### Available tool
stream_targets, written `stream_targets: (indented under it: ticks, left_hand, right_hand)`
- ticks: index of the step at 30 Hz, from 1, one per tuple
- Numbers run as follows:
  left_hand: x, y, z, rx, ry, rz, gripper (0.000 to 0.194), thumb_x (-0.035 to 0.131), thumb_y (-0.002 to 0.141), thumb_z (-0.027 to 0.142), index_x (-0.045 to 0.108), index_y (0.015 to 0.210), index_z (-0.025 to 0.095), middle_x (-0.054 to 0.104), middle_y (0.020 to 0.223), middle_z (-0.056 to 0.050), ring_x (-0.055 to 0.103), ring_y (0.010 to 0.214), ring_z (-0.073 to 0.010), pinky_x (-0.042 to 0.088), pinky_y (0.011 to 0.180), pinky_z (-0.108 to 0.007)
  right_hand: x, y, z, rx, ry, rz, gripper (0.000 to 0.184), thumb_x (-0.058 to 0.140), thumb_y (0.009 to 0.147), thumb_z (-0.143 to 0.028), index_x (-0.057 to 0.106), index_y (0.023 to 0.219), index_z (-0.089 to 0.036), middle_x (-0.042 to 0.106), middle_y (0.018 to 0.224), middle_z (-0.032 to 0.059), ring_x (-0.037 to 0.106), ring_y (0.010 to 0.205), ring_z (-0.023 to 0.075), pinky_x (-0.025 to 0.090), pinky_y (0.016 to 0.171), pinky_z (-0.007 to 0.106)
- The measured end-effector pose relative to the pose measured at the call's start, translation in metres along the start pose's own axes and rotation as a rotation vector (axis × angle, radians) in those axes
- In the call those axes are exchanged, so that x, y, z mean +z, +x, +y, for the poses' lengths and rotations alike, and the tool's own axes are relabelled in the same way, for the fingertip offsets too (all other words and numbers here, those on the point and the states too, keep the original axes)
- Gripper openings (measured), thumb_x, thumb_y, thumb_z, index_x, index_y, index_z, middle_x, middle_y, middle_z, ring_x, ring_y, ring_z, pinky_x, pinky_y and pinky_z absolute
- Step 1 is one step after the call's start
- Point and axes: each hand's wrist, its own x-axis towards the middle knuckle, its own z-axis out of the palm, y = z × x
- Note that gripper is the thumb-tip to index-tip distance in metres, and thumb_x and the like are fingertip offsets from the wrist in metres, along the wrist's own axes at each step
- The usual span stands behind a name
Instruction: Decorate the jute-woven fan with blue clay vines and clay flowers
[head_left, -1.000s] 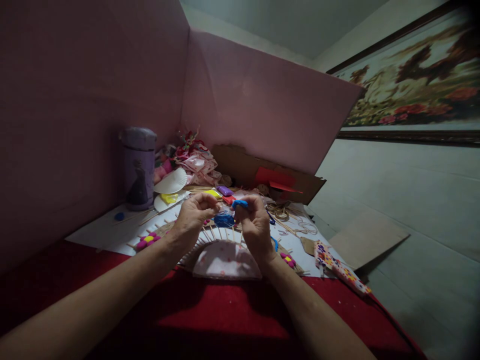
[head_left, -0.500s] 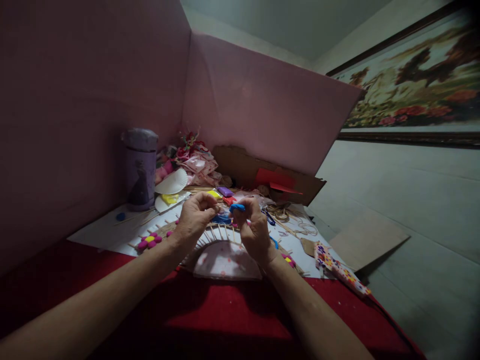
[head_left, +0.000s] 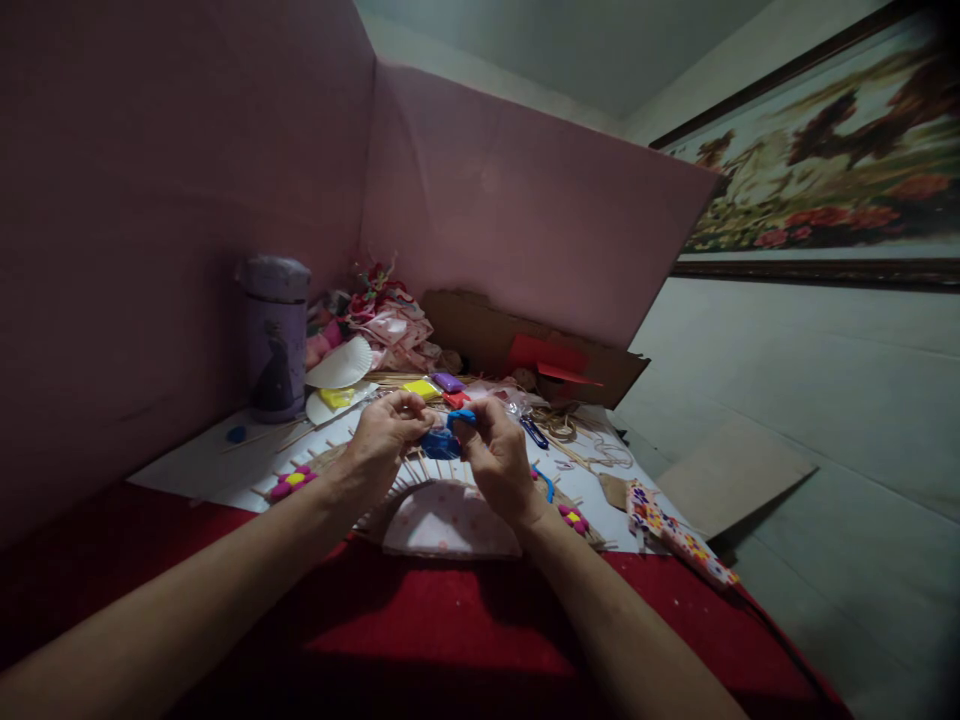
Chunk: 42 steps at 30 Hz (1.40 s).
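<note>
My right hand [head_left: 496,462] pinches a soft blue lump of modelling clay [head_left: 460,417] between thumb and fingers. Close by, my left hand [head_left: 386,437] is closed on the edge of a clear plastic bag with blue clay [head_left: 440,445] inside, which hangs between the hands. Below them lies a fan-shaped craft piece [head_left: 454,520] with a pale spotted half-round centre and thin sticks radiating out. Magenta clay flowers with yellow middles, such as the left flower [head_left: 292,482], sit along its outer band. A blue clay strip [head_left: 545,485] rests on the band's right side, partly behind my right hand.
A purple flask [head_left: 276,340] stands at the left by folded white paper plates [head_left: 341,362]. Yellow and purple clay packets [head_left: 448,382] lie behind my hands. A dark blue cutter [head_left: 535,432], twine and a flower-patterned tool with a cord [head_left: 679,535] are at the right.
The blue lump in my right hand has shifted slightly left and changed shape, and its fingers have moved around it. My left hand stays nearly in place. The whole view has shifted a little.
</note>
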Motion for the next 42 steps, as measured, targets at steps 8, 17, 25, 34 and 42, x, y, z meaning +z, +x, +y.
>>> stream_targets:
  ticks: [8,17,25,34,42]
  left_hand:
    - [0.0,0.0,0.002,-0.013,0.019,-0.025,0.029,0.076,0.051,0.01,0.052,0.067,0.015,0.06,0.058,0.003,0.055,0.049,-0.0076,0.043,0.048,-0.019]
    - [0.002,0.0,0.008,0.035,0.045,0.049,0.029,0.076,0.05,0.014,0.055,0.069,0.014,0.061,0.059,0.003,0.053,0.051,-0.0073,0.04,0.047,-0.017]
    - [-0.001,0.002,0.012,0.184,0.08,0.082,0.023,0.074,0.048,0.014,0.058,0.064,0.012,0.06,0.059,0.003,0.051,0.054,-0.0058,0.038,0.05,-0.016]
    - [0.003,0.0,0.014,0.127,-0.006,0.04,0.022,0.076,0.047,0.013,0.06,0.063,0.013,0.06,0.059,0.003,0.052,0.054,-0.007,0.039,0.051,-0.018]
    - [0.0,-0.001,0.011,0.219,0.294,-0.092,0.014,0.069,0.064,0.022,0.067,0.075,0.014,0.065,0.071,-0.001,0.056,0.065,-0.0106,0.044,0.062,-0.023]
  right_hand:
    - [0.001,0.001,-0.002,-0.015,-0.028,0.003,0.007,0.053,0.084,-0.024,0.051,0.08,-0.019,0.05,0.065,-0.0021,0.045,0.056,0.011,0.036,0.054,0.024]
    - [0.0,0.007,0.002,0.234,0.593,0.123,0.018,0.058,0.081,-0.034,0.047,0.084,-0.02,0.058,0.071,-0.002,0.055,0.056,0.0108,0.047,0.051,0.024]
    - [-0.014,0.019,0.003,0.384,0.855,0.176,0.018,0.058,0.071,-0.024,0.055,0.087,-0.019,0.053,0.068,-0.0024,0.048,0.054,0.0085,0.041,0.045,0.02]
    - [-0.006,0.01,0.007,0.294,0.343,-0.093,0.028,0.067,0.071,-0.045,0.063,0.079,-0.018,0.052,0.06,-0.0032,0.042,0.046,0.0089,0.033,0.043,0.022]
    - [-0.009,0.008,0.001,-0.083,-0.151,-0.053,0.006,0.059,0.079,-0.019,0.064,0.082,-0.02,0.059,0.085,0.003,0.054,0.082,0.0171,0.042,0.074,0.028]
